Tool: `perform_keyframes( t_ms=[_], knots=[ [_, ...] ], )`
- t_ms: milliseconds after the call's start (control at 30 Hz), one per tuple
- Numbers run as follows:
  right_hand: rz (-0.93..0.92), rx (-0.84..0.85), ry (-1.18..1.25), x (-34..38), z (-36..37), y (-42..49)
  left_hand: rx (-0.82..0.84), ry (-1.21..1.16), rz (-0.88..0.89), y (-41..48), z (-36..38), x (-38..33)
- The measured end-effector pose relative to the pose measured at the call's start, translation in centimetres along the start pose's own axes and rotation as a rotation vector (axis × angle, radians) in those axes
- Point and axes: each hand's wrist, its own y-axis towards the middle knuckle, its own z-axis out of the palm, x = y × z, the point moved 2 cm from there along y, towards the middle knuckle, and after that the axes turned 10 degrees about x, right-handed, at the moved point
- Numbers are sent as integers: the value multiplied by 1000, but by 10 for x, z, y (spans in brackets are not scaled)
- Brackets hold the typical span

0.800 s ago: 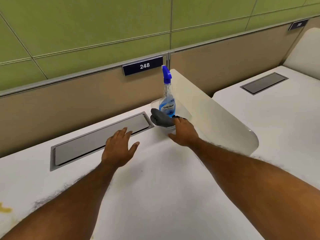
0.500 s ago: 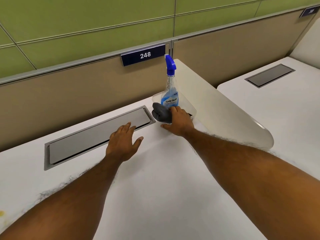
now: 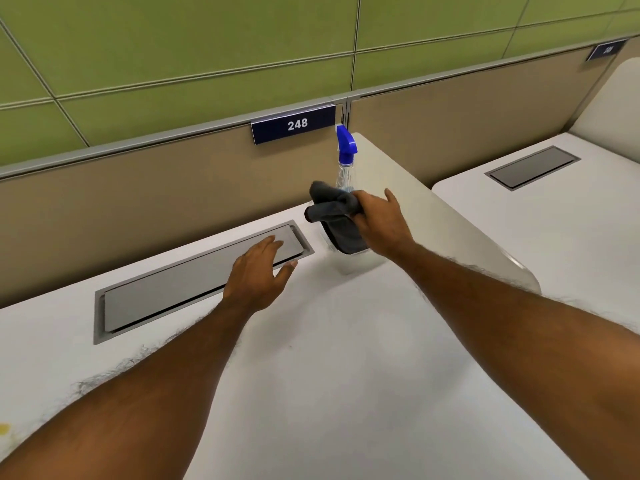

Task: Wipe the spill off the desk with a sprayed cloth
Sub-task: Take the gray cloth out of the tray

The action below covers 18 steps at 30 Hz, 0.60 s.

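Note:
My right hand (image 3: pixel 379 220) grips a dark grey cloth (image 3: pixel 334 211) and holds it lifted above a clear plastic container (image 3: pixel 349 263) at the back of the white desk (image 3: pixel 329 393). A spray bottle (image 3: pixel 344 157) with a blue trigger stands upright just behind the cloth; its lower part is hidden by the cloth and my hand. My left hand (image 3: pixel 258 275) is open, fingers spread, resting on the edge of the grey cable hatch (image 3: pixel 173 292). A yellowish spill (image 3: pixel 4 429) shows at the desk's far left edge.
A beige partition with a "248" plate (image 3: pixel 294 124) runs along the back. A curved white divider panel (image 3: pixel 446 216) separates this desk from the neighbouring desk (image 3: pixel 571 237) on the right, which has its own hatch (image 3: pixel 531 167).
My right hand has closed on the grey cloth and lifted it up out of the clear container. My left hand has stayed near the hatch.

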Motion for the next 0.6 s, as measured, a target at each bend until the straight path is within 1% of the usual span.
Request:
perform_keyframes(
  t_ms=[67, 167, 233, 300, 367, 433, 500, 600],
  knots=[
    [-69, -27, 74, 11, -20, -3, -24, -124, 35, 1, -13, -12],
    [-149, -58, 227, 25, -45, -11, -79, -379, 96, 2, -35, -29],
    [-165, -83, 442, 33, -58, -19, -126, -576, 119, 0, -51, -38],
    [-164, -76, 717, 43, -66, -27, -154, -731, 124, -2, -64, -43],
    [-144, -54, 958, 51, -66, -36, -144, -843, 130, -5, -72, -46],
    [-95, -31, 1131, 59, -61, -47, -120, -919, 129, -9, -78, -50],
    [-48, -9, 1236, 64, -52, -57, -103, -980, 125, -13, -82, -54],
    [14, 25, 1316, 74, -31, -70, 4, -1063, 164, -22, -84, -61]
  ],
)
